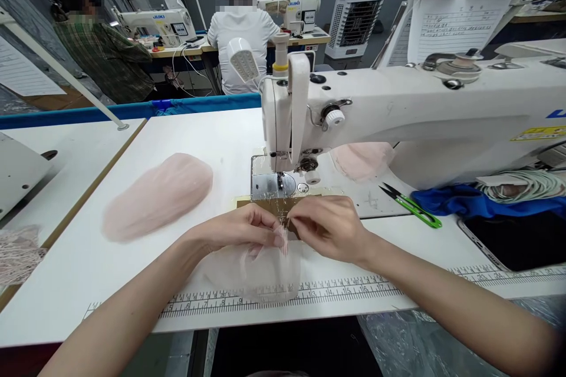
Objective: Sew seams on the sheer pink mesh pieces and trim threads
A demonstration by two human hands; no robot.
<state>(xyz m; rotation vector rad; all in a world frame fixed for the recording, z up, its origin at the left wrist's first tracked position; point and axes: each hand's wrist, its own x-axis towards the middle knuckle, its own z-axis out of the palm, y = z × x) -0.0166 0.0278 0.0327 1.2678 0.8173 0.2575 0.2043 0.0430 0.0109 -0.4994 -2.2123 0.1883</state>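
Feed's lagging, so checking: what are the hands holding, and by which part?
Left hand and right hand both pinch the sheer pink fabric piece at its upper edge, near the needle plate.

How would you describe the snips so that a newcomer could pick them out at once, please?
Start at the big white sewing machine in front of the person. On the table under its arm, just right of the right hand, which pinches pink fabric with the left hand, lie the snips beside a blue cloth. Only they have bright green handles and black blades.
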